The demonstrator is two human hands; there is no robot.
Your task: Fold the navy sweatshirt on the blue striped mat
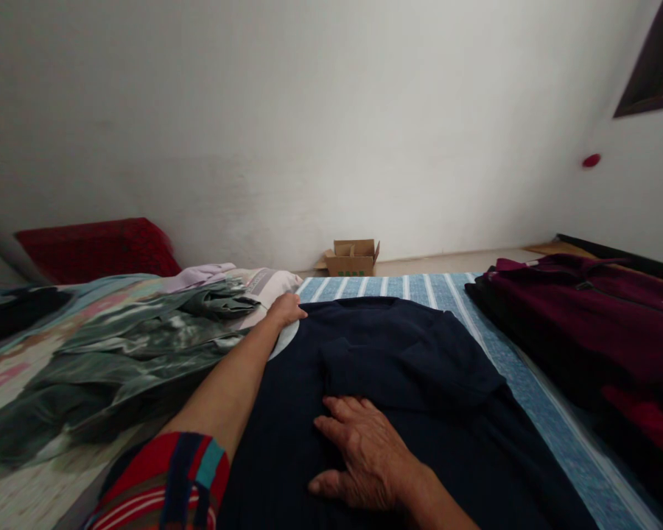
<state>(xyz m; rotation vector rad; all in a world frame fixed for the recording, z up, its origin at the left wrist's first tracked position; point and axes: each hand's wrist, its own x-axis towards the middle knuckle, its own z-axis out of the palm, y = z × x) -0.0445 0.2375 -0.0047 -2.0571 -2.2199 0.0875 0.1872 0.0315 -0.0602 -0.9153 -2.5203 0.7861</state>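
Head view: left hand (287, 311) is pinching a creased navy garment (414, 368); right hand (362, 453) is lying spread on it.

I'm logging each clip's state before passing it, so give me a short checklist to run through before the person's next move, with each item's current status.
1. Right hand resting on the navy garment: ok, palm down, fingers spread.
2. Left hand at the garment's far left edge: ok.
3. Left fingers gripping cloth: cannot tell, their undersides are hidden.
4. Folded-over part lying smooth: not ok, soft creases show.
5. Maroon clothing clear of the garment: ok, striped cloth shows between them.
6. Grey-green clothing clear of the garment: cannot tell, the left forearm covers much of the border.
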